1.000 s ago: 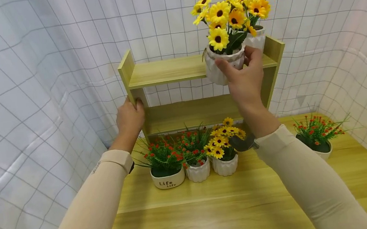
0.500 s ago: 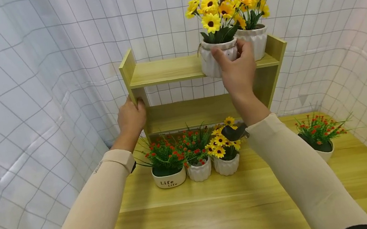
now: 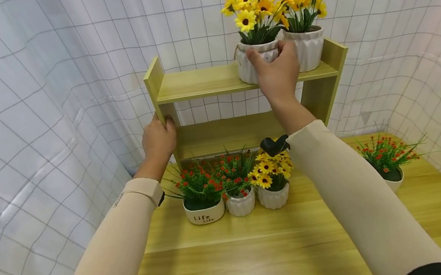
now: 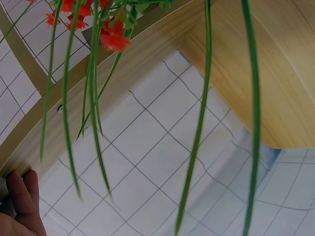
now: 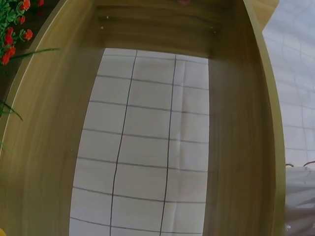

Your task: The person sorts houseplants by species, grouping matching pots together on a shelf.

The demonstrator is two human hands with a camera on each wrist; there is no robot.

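Two pots [image 3: 254, 62] side by side on shelf [image 3: 201, 82] top, right end; three pots [image 3: 241, 201] before shelf on table [image 3: 260, 256].

White curtain [image 3: 35, 109] with thin dark grid lines hangs all around, creased and billowing, closing off back and both sides. Light-wood table [image 3: 240, 263] with visible grain fills lower part of head view; its far right corner [image 3: 373, 138] meets curtain. Light even and soft, faint shadows on tabletop. Wrist views show same gridded cloth [image 4: 162, 162] behind wooden boards [image 5: 44, 147].
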